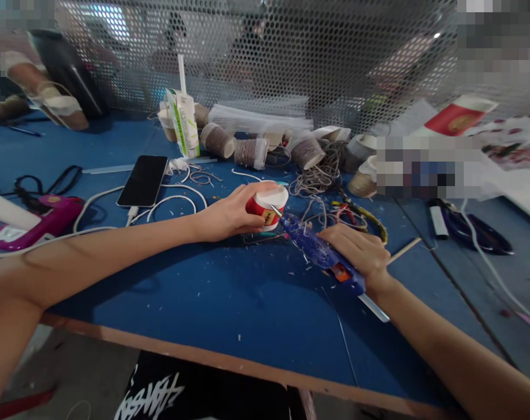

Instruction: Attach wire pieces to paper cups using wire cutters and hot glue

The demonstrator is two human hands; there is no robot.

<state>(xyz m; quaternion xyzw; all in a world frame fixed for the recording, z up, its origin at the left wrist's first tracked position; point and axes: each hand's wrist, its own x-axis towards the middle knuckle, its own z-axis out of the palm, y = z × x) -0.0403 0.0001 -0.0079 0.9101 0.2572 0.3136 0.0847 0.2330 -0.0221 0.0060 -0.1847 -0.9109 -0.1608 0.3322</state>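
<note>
My left hand (236,213) is wrapped round a small red and white paper cup (271,201), tilted a little above the blue table. In my right hand (356,251) is a blue hot glue gun (313,245). Its metal nozzle points up and left and is at the cup's near side; whether it touches cannot be made out. A clear glue stick (374,307) sticks out of the gun's back end. My right fingers are partly hidden behind the gun.
A phone (143,181) with a white cable lies left, near a purple hair dryer-like tool (41,221). Twine-wrapped cups (218,140) and a drink carton (184,125) line the mesh panel (291,64). Pliers (365,219) and scissors (479,233) lie right, beside tangled twine (324,160).
</note>
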